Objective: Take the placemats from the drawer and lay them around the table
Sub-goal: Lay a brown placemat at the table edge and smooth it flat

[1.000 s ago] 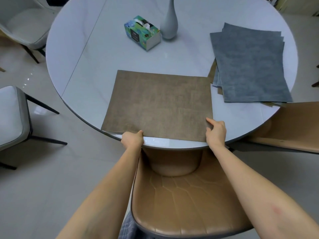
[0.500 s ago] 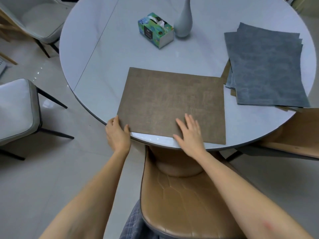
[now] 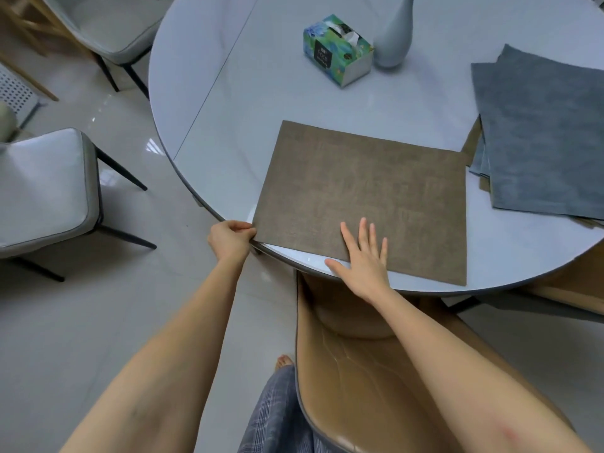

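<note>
A brown placemat (image 3: 366, 194) lies flat on the round pale table (image 3: 261, 103), its near edge along the table's rim. My left hand (image 3: 228, 238) pinches the mat's near left corner at the rim. My right hand (image 3: 364, 259) lies flat on the mat's near edge with straight, spread fingers. A stack of grey placemats (image 3: 542, 135), with brown ones showing beneath, sits at the table's right side.
A green tissue box (image 3: 336, 50) and a pale vase (image 3: 394, 37) stand mid-table. A tan leather chair (image 3: 369, 387) is tucked in front of me under the table. Grey chairs (image 3: 45, 188) stand at the left, another tan chair at the right.
My right hand left the mat's near right corner and now lies flat on its near edge. My left hand shifted along the edge to the left corner. The view drifted left.
</note>
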